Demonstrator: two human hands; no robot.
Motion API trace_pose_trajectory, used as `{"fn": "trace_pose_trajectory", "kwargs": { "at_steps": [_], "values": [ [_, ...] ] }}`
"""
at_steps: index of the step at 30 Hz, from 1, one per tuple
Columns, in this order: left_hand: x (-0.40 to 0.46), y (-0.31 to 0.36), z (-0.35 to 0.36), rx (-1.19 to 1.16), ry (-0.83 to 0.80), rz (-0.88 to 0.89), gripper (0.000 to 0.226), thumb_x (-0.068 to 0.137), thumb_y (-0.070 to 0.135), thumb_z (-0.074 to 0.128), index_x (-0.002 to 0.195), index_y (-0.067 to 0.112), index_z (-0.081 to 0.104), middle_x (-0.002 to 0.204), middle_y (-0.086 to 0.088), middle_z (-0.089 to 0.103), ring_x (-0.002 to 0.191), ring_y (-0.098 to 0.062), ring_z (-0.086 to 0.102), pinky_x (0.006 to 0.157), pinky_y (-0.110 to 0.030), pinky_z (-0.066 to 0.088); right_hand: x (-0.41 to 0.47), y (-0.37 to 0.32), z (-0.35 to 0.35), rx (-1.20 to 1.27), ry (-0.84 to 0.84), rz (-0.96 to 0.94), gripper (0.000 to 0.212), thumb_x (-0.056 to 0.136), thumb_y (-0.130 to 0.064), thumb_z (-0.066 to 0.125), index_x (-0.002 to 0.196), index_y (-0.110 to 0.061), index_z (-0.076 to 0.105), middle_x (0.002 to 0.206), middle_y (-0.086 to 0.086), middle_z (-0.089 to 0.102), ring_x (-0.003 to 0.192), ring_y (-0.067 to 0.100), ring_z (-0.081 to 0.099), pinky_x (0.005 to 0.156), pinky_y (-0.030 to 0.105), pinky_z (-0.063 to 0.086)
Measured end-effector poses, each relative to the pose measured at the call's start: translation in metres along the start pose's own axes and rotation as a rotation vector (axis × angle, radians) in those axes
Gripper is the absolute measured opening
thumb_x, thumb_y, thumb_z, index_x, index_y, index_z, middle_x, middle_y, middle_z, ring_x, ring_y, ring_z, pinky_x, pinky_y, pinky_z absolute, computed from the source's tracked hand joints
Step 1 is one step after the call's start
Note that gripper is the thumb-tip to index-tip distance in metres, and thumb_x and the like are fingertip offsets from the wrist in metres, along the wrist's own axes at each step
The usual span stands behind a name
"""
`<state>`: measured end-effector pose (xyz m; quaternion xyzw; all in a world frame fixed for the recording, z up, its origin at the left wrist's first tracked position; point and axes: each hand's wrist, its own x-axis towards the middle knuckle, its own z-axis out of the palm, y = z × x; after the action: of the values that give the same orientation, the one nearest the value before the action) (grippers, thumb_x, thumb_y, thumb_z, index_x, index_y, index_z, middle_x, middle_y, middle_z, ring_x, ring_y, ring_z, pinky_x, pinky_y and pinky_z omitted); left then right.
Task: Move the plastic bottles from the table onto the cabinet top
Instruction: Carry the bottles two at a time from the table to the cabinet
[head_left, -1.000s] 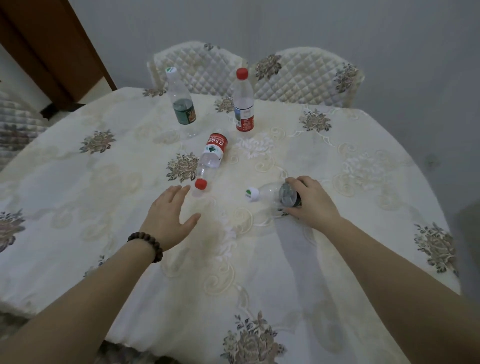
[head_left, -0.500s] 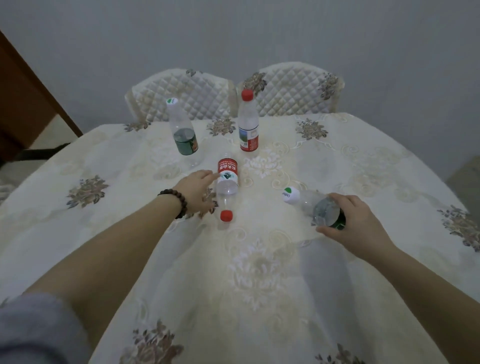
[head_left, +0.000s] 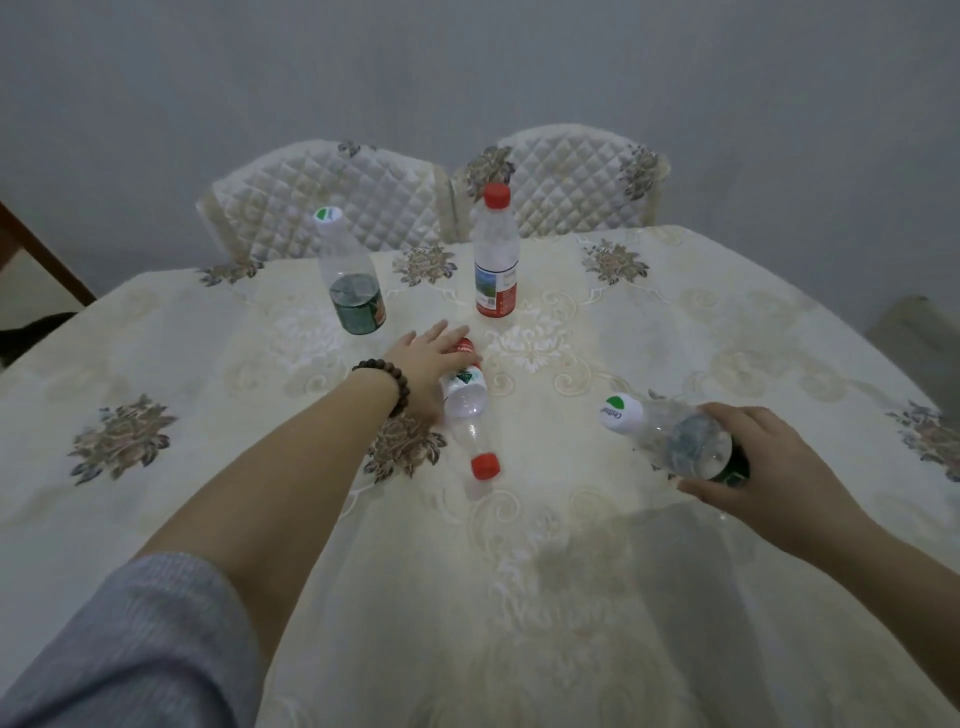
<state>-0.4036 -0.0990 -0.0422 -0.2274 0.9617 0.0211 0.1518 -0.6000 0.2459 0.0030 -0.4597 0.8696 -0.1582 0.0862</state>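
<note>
Now the left hand (head_left: 428, 364), half a second ago just beside the lying red-capped bottle (head_left: 465, 400), wraps its body on the worktop (head_left: 208, 364). Right of that bottle, the right hand (head_left: 769, 467) clamps the white-capped bottle (head_left: 670, 434), lifted. Both look ready to carry.

Dim, flat, greyish light; soft arm shadows; wide-angle bending at edges

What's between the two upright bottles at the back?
Only bare tablecloth between the green-label bottle and the red-cap bottle, per the head view.
</note>
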Motion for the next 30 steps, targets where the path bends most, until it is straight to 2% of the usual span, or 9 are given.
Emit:
{"fn": "trace_pose_trajectory", "kwargs": {
  "at_steps": [3, 5, 7, 11, 16, 19, 22, 25, 30],
  "values": [
    [-0.004, -0.001, 0.005, -0.014, 0.076, 0.013, 0.078, 0.070, 0.061, 0.068, 0.137, 0.030, 0.041, 0.160, 0.006, 0.007, 0.147, -0.020, -0.001, 0.118, -0.049, 0.005, -0.006, -0.001, -0.003, 0.000, -0.005, 0.013, 0.080, 0.069, -0.048, 0.077, 0.137, -0.026, 0.041, 0.126, -0.003, 0.048, 0.111, 0.017, 0.047, 0.089, 0.032, 0.044],
    [-0.011, 0.003, 0.009, -0.092, 0.095, -0.003, 0.073, 0.069, 0.063, 0.068, 0.128, 0.026, 0.049, 0.150, 0.003, 0.035, 0.144, -0.021, 0.021, 0.117, -0.046, 0.013, -0.010, -0.001, -0.004, -0.006, -0.014, 0.022, 0.081, 0.069, -0.048, 0.077, 0.138, -0.025, 0.040, 0.127, -0.003, 0.048, 0.112, 0.017, 0.047, 0.089, 0.031, 0.043],
    [-0.019, 0.007, 0.013, -0.185, 0.150, -0.020, 0.064, 0.067, 0.060, 0.071, 0.118, 0.024, 0.054, 0.121, 0.002, 0.058, 0.122, -0.023, 0.049, 0.107, -0.040, 0.031, -0.014, -0.001, -0.005, -0.003, -0.016, 0.033, 0.082, 0.070, -0.047, 0.077, 0.139, -0.023, 0.040, 0.128, -0.002, 0.048, 0.114, 0.019, 0.047, 0.090, 0.031, 0.042],
    [-0.040, 0.021, 0.021, -0.146, 0.114, -0.058, 0.075, 0.070, 0.060, 0.068, 0.134, 0.028, 0.045, 0.121, 0.001, 0.054, 0.111, -0.024, 0.051, 0.097, -0.037, 0.038, -0.024, -0.005, -0.003, 0.021, -0.047, 0.068, 0.084, 0.070, -0.046, 0.077, 0.141, -0.023, 0.039, 0.128, -0.001, 0.049, 0.114, 0.020, 0.048, 0.090, 0.032, 0.043],
    [-0.077, 0.048, 0.026, -0.319, 0.090, -0.187, 0.066, 0.069, 0.056, 0.070, 0.125, 0.029, 0.048, 0.114, 0.000, 0.054, 0.106, -0.024, 0.051, 0.090, -0.035, 0.042, -0.041, -0.013, 0.004, 0.130, -0.091, 0.093, 0.078, 0.069, -0.045, 0.079, 0.135, -0.024, 0.044, 0.107, -0.005, 0.050, 0.092, 0.014, 0.050, 0.075, 0.025, 0.038],
    [-0.111, 0.071, 0.022, -0.652, 0.212, -0.291, 0.059, 0.069, 0.046, 0.077, 0.119, 0.025, 0.053, 0.107, 0.001, 0.059, 0.093, -0.018, 0.055, 0.078, -0.029, 0.044, -0.053, -0.022, 0.002, 0.268, -0.079, 0.129, 0.064, 0.067, -0.043, 0.080, 0.123, -0.026, 0.052, 0.096, -0.005, 0.055, 0.085, 0.014, 0.054, 0.066, 0.023, 0.039],
    [-0.154, 0.100, 0.016, -0.982, 0.369, -0.422, 0.056, 0.068, 0.040, 0.080, 0.116, 0.027, 0.055, 0.102, 0.008, 0.063, 0.091, -0.013, 0.061, 0.081, -0.028, 0.049, -0.065, -0.037, -0.005, 0.501, -0.037, 0.153, 0.055, 0.067, -0.036, 0.082, 0.115, -0.024, 0.057, 0.101, -0.005, 0.063, 0.093, 0.016, 0.060, 0.069, 0.022, 0.044],
    [-0.196, 0.132, 0.004, -1.104, 0.435, -0.490, 0.055, 0.070, 0.036, 0.080, 0.117, 0.025, 0.054, 0.102, 0.006, 0.063, 0.089, -0.011, 0.062, 0.083, -0.028, 0.050, -0.081, -0.058, -0.017, 0.659, -0.015, 0.155, 0.048, 0.070, -0.032, 0.081, 0.111, -0.022, 0.057, 0.101, -0.006, 0.062, 0.092, 0.013, 0.059, 0.065, 0.014, 0.040],
    [-0.261, 0.183, -0.020, -1.190, 0.615, -0.581, 0.051, 0.073, 0.029, 0.080, 0.114, 0.020, 0.051, 0.095, 0.008, 0.058, 0.088, -0.014, 0.059, 0.075, -0.022, 0.045, -0.116, -0.084, -0.034, 0.739, -0.027, 0.077, 0.046, 0.072, -0.032, 0.080, 0.109, -0.017, 0.058, 0.104, -0.002, 0.060, 0.095, 0.016, 0.057, 0.062, 0.013, 0.040]
  ]
}}
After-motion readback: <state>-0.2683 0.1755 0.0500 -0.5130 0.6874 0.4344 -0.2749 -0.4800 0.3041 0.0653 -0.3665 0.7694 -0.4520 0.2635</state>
